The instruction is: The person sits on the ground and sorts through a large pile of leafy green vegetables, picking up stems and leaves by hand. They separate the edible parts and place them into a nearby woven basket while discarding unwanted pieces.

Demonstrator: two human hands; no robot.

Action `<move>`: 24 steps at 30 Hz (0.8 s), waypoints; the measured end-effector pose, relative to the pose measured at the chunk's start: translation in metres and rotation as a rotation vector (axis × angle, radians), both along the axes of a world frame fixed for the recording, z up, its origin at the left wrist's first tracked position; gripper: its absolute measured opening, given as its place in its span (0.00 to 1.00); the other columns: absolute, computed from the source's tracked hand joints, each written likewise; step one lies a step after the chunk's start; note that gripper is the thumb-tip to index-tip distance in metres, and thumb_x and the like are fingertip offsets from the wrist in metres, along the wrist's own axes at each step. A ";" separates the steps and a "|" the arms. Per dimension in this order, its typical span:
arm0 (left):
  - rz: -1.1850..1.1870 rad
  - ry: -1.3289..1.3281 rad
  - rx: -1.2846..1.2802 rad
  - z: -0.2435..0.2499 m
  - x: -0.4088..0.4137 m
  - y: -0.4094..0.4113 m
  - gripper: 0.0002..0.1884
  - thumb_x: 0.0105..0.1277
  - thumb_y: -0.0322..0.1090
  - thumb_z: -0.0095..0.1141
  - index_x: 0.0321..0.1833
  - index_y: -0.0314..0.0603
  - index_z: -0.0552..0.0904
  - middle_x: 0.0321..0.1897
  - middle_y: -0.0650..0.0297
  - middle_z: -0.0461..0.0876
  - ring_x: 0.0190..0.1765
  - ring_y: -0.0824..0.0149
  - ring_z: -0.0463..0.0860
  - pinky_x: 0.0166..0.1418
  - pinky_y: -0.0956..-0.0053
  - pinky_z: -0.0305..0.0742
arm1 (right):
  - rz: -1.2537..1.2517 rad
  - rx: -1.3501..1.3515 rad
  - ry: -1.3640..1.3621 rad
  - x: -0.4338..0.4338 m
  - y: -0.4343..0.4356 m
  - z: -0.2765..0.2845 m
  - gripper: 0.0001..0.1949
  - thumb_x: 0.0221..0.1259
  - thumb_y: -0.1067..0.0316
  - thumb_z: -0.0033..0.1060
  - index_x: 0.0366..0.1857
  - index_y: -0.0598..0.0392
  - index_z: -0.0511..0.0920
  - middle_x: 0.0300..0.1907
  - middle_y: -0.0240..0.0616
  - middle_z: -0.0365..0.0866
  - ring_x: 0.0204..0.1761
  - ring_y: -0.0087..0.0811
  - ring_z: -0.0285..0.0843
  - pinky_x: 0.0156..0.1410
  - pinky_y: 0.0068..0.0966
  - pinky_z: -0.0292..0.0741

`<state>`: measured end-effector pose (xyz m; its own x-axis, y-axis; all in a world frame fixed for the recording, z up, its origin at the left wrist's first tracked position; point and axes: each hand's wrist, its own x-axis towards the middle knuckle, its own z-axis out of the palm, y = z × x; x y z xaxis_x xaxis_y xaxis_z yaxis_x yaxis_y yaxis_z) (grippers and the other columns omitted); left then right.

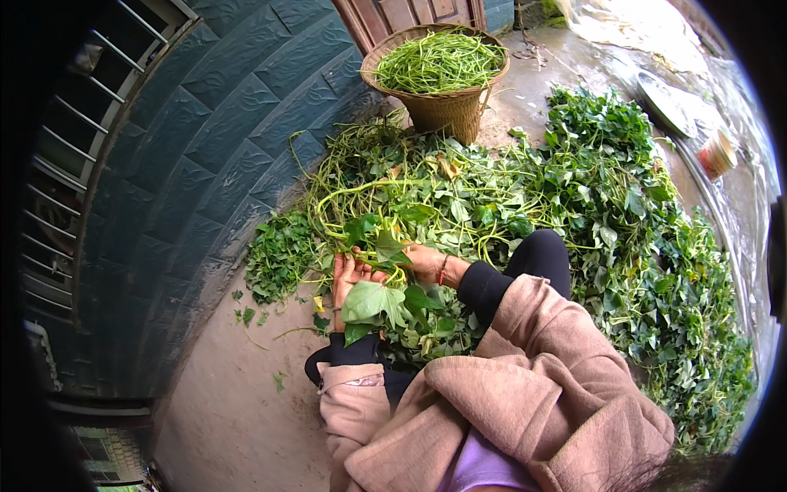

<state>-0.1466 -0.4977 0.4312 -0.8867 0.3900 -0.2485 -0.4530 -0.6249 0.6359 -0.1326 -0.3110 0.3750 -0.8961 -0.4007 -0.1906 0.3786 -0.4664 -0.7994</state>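
Between my two hands is a leafy green vine [393, 301], its broad lobed leaves hanging over my left wrist. My left hand [351, 275] is palm up, with its fingers curled at the stems. On the other side, my right hand [424, 261], with a red cord on the wrist, grips the vine near a leaf; its fingertips are partly hidden by foliage. A large heap of cut vines [455, 203] lies right before me. Close to my left hand sits a smaller pile of plucked leaves [280, 258].
A woven basket [446, 114] heaped with green stems [439, 61] stands beyond the vines, near a brown door [415, 18]. A blue tiled wall [246, 117] runs along the left. At right are more vines [664, 307], a tub [717, 155], a metal basin [664, 101] and plastic sheeting [753, 203].
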 end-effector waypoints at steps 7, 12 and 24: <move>-0.039 0.266 0.040 -0.071 -0.025 -0.043 0.15 0.75 0.44 0.44 0.56 0.47 0.75 0.49 0.64 0.80 0.49 0.61 0.79 0.60 0.59 0.71 | 0.075 -0.209 -0.132 0.018 -0.017 0.024 0.06 0.68 0.64 0.55 0.39 0.52 0.78 0.28 0.28 0.79 0.23 0.22 0.73 0.24 0.20 0.67; -0.028 0.157 -0.132 -0.068 -0.017 -0.036 0.16 0.72 0.47 0.50 0.56 0.50 0.74 0.53 0.66 0.78 0.56 0.63 0.76 0.62 0.58 0.69 | 0.065 -0.019 -0.084 0.017 -0.002 0.046 0.06 0.64 0.63 0.62 0.36 0.52 0.81 0.28 0.23 0.80 0.23 0.15 0.72 0.22 0.18 0.67; -0.507 0.352 0.122 -0.175 -0.018 -0.033 0.20 0.68 0.44 0.50 0.59 0.42 0.74 0.55 0.60 0.76 0.54 0.61 0.77 0.59 0.68 0.71 | 0.103 0.652 0.346 0.006 0.027 -0.046 0.06 0.57 0.66 0.60 0.30 0.55 0.84 0.21 0.33 0.83 0.25 0.23 0.81 0.34 0.28 0.76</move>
<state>-0.1648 -0.5305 0.2564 -0.6048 0.7903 0.0977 -0.4884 -0.4650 0.7384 -0.1267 -0.2843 0.3292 -0.9122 -0.3878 -0.1319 0.0712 0.1671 -0.9834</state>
